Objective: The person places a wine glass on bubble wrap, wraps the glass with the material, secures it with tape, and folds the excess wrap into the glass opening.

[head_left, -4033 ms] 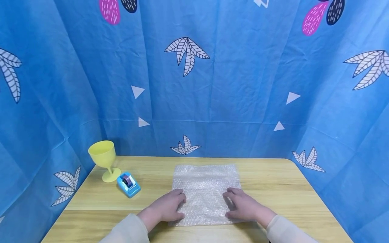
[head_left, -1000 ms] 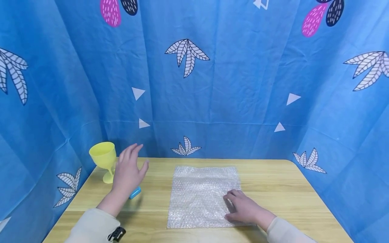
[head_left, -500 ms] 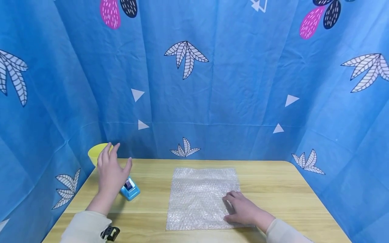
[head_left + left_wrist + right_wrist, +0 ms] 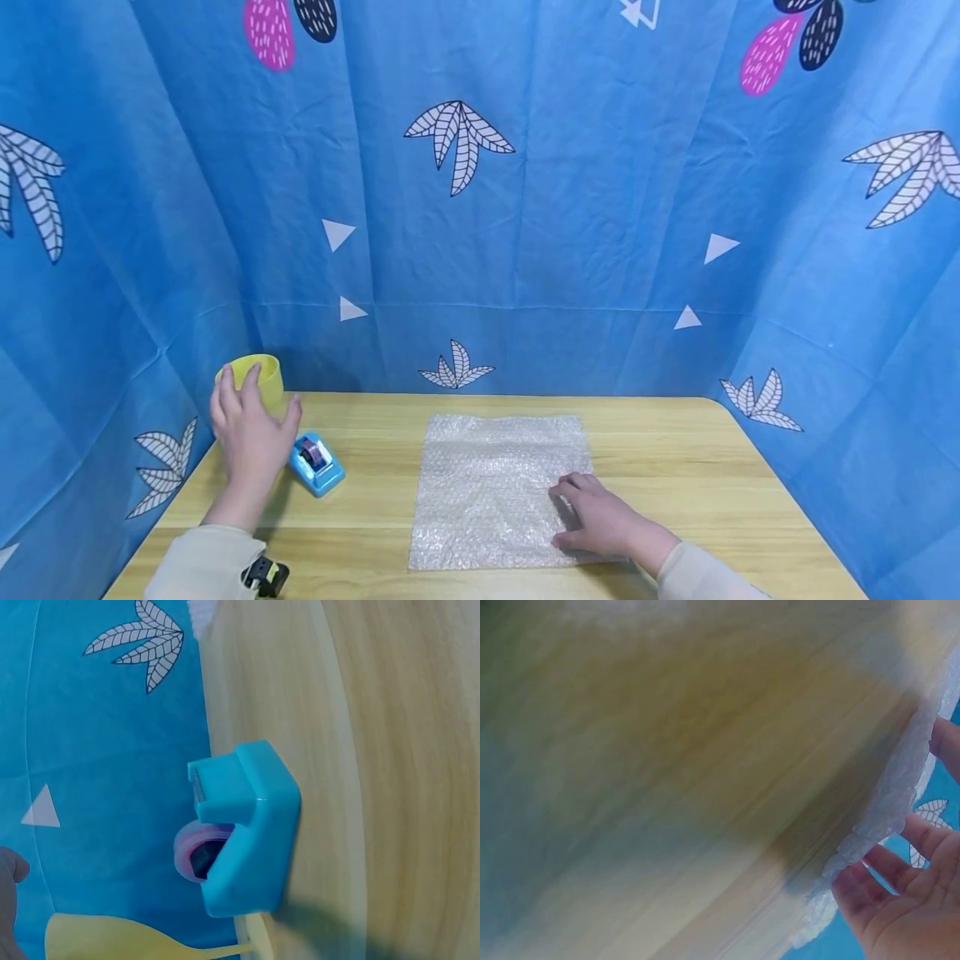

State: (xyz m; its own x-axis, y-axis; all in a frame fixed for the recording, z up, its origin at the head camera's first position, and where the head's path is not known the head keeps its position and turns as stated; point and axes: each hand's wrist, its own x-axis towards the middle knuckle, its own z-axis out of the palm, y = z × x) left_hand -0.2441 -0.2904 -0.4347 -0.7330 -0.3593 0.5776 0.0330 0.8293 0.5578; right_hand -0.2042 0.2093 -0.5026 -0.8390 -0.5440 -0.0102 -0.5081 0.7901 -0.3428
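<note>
- My L hand (image 4: pixel 251 437): fingers spread, just short of upright yellow goblet (image 4: pixel 273 387) at 12 o'clock; can't tell if touching.
- My R hand (image 4: pixel 596 518): well apart from L, fingers loosely bent, touching bubble wrap (image 4: pixel 480 492) at its 3 o'clock edge.
- Blue tape disp. (image 4: pixel 322 479): 4 o'clock from L.
- Wrap's on wood tbl (image 4: pixel 735 467).

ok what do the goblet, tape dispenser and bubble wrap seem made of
Yellow goblet: probably matte plastic, evenly coloured without glare. Blue tape dispenser: likely glossy plastic, given its bright highlights. Bubble wrap: apparently translucent plastic film, its texture shiny, bubbly.
</note>
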